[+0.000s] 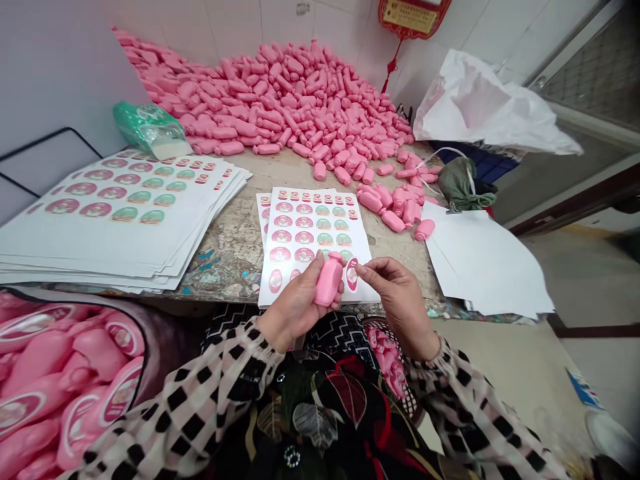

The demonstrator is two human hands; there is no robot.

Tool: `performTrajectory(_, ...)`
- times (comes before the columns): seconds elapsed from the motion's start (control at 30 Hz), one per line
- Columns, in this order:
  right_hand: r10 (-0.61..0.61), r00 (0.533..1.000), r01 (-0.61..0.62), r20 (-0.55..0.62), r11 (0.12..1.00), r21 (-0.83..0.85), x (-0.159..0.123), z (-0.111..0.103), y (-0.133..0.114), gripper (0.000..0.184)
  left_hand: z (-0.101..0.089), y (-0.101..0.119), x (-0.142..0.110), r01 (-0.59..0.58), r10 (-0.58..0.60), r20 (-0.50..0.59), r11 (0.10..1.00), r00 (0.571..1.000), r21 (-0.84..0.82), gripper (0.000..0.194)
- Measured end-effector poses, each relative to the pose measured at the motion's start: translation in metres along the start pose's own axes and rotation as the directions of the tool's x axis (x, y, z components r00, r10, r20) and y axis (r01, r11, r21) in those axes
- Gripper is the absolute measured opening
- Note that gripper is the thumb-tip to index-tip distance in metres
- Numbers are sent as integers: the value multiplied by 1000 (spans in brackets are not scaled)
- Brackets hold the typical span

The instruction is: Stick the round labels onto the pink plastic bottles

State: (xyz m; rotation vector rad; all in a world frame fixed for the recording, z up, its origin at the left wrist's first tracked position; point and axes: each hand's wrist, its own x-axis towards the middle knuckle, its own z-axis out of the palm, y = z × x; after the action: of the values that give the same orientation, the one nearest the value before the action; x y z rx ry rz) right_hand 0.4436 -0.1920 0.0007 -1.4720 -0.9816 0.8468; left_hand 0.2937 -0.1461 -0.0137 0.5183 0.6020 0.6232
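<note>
My left hand [295,303] is wrapped round a small pink plastic bottle [329,281], held upright above the front edge of the table. Between the thumb and forefinger of my right hand [400,293] is an oval pink sticker [352,275], pinched by its edge just to the right of the bottle. Bottle and sticker are apart. Under both hands lies a sticker sheet [325,207] with rows of pink and green labels; part of its lower rows is covered by the left hand and the bottle.
Behind is a large heap of pink bottles [280,93], with several loose ones [400,203] nearer. Stacked sticker sheets [100,227] and a green plastic pack [150,130] are left, white paper [485,260] right. A bag of labelled bottles [145,320] and a basket [407,400] stand below.
</note>
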Motion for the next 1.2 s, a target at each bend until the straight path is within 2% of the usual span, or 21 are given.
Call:
performTrajectory(0.07,5,1000,-4,22,1000,-19,-4,7,-4,22,2,-4,3,-30,27,-31,994,999,-103,40)
performTrajectory(0.13,8,1000,-7,25,999,-47,-6,11,-6,22,3,-6,4,-65,58,-55,988,997,-139,38)
performTrajectory(0.33,-62,998,62,2,987,-149,-7,16,-2,18,5,-9,3,-100,86,-117,987,989,-122,40)
performTrajectory(0.73,-65,997,69,30,984,-166,-7,20,0,20,5,-12,3,-139,134,-65,987,989,-84,49)
performTrajectory(1.2,-27,999,31,21,984,-175,-6,19,3,24,5,-12,2,-120,119,-74,993,990,-13,57)
